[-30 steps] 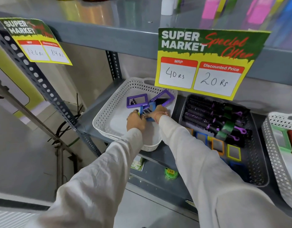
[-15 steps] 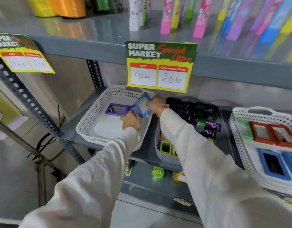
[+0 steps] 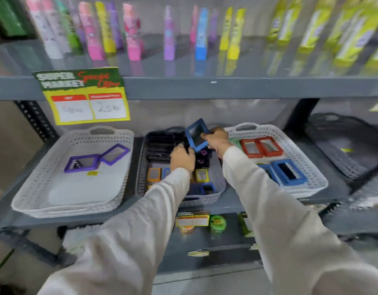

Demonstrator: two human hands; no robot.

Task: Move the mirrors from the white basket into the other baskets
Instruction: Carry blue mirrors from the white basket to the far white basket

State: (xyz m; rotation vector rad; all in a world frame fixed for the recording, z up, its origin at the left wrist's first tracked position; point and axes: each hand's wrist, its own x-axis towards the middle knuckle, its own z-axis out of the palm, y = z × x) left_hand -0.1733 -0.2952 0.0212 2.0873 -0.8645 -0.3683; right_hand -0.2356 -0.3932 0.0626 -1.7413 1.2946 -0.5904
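The scene is evenly and brightly lit, with no single source to be made out and no hard shadows cast. Soft reflections of the coloured bottles (image 3: 128, 33) are seen on the glossy grey upper shelf (image 3: 205, 67). Strong motion blur is spread over the whole frame: the writing on the price sign (image 3: 85, 96) is smeared beyond reading, and the yellow tubes (image 3: 343, 30) at the upper right are streaked. The lower shelf (image 3: 205, 237) under the baskets is left in dimmer shade. Wide-angle distortion is noticed at the edges, where the shelf lines are bowed and the sleeves (image 3: 124, 241) are stretched large.
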